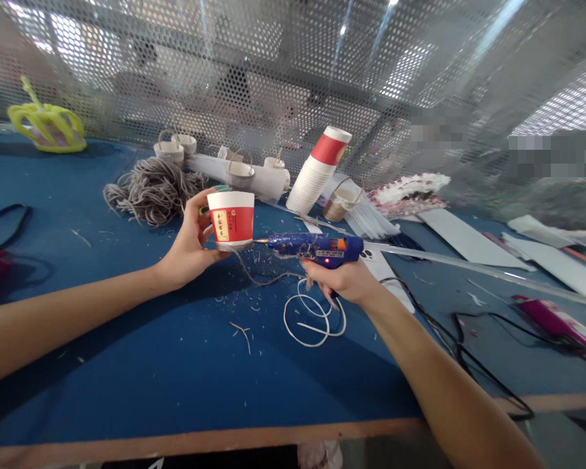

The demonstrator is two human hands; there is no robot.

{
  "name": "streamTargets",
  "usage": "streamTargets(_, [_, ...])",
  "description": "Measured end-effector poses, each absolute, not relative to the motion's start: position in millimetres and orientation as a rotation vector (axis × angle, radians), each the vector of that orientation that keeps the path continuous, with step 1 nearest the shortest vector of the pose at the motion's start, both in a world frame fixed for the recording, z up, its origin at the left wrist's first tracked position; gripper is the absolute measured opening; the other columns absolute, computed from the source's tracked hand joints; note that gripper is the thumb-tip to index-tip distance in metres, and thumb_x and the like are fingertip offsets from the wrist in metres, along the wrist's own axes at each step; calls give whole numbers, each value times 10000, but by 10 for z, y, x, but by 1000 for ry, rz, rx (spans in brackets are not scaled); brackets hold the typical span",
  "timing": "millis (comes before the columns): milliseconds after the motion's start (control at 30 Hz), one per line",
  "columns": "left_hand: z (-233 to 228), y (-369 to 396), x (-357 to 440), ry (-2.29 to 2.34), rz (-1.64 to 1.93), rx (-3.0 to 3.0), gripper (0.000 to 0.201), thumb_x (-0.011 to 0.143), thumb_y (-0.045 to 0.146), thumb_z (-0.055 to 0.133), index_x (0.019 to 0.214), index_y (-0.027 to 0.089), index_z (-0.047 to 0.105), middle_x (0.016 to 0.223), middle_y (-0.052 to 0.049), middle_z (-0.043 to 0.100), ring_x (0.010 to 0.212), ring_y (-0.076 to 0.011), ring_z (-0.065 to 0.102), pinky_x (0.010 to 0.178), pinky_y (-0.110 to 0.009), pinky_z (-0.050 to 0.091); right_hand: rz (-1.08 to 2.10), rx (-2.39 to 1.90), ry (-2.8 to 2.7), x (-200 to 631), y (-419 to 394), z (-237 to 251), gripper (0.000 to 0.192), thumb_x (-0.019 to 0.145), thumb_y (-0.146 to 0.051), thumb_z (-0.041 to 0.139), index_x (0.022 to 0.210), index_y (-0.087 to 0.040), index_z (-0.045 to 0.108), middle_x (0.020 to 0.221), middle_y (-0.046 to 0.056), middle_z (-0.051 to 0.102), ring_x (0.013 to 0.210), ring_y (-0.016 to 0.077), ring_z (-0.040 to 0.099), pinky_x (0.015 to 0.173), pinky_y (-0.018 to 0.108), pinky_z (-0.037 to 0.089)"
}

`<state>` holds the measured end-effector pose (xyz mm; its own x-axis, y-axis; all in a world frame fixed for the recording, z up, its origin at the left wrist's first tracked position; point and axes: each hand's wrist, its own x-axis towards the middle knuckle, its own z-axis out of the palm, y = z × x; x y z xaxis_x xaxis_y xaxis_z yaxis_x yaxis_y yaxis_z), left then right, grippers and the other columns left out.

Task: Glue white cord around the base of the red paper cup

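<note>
My left hand is closed round the side of a red and white paper cup, held above the table. Around the cup's base runs a grey cord, whose loose end trails down toward my right hand. In my right hand is a blue hot glue gun with a small red light lit. Its metal nozzle points left and is at the cup's lower edge; I cannot tell whether it touches. A long clear glue stick sticks out of the gun's back. Beneath lies a curled white cord.
Behind are a bundle of grey cord, a leaning stack of paper cups, several small cord-wrapped baskets and a pile of clear glue sticks. A yellow basket stands far left. Black cable crosses the right side. A perforated metal screen rises behind.
</note>
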<state>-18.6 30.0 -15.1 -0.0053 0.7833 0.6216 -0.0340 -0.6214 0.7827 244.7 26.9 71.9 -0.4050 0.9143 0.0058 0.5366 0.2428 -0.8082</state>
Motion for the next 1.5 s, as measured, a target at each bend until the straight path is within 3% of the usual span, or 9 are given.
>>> streamTargets(833, [-131,280,-202,729,1637,1596,887,608,144,863,1325,357,386,1416,-61,473,1207,-281,604,917,-384,613,1060,-1332,-2045,2442,273,716,180,690,-302,598,549,-225,515,396,-59,508,282,86,439,327,248,382])
streamTargets(1067, [-134,282,-202,747,1625,1614,882,621,134,851,1322,361,367,1423,-64,461,1231,-291,590,996,-456,566,1050,-1317,-2030,2442,237,726,219,689,-330,609,540,-233,481,394,-74,469,283,76,417,330,247,369])
streamTargets(1267, [-154,306,-195,761,1658,1631,884,597,169,874,1312,355,388,1388,-62,484,1204,-272,599,992,-434,565,1038,-1314,-2033,2400,188,765,205,677,-338,606,546,-237,486,409,-71,459,287,78,407,325,253,344])
streamTargets(1500, [-148,305,-206,764,1643,1632,867,610,143,853,1309,355,386,1390,-59,483,1208,-271,595,979,-429,573,1082,-1305,-1996,2429,201,715,262,714,-409,645,586,-233,498,432,-59,479,320,95,434,390,290,416])
